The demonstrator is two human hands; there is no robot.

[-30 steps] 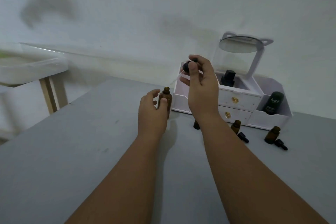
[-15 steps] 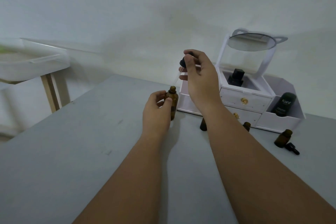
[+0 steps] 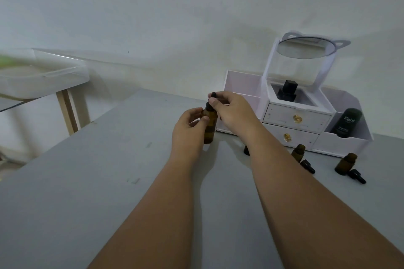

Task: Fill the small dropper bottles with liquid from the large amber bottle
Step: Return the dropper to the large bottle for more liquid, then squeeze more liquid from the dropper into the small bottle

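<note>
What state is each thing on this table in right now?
Large amber bottle: upright, gripped by left hand, dropper cap at its neck.
Dropper cap: pinched by right hand; screwed or not, unclear.
Two small bottles: upright, uncapped.
Two loose caps: lying on the table.
Organiser drawers: both shut.

A white organizer point(image 3: 341, 144) stands at the back of a grey table point(image 3: 87, 181), against a pale wall point(image 3: 175, 17).
On top, 2 arms carry a round mirror point(image 3: 306, 49) tilted almost flat. Below it are 2 stacked drawers point(image 3: 282, 116) with gold knobs. A black bottle point(image 3: 288, 91) sits in the middle compartment, and a dark bottle lettered "Kahf" point(image 3: 346, 123) leans in the right one. Far left, a clear plastic bin point(image 3: 43, 81) rests on a separate surface with a wooden leg point(image 3: 67, 111).
</note>
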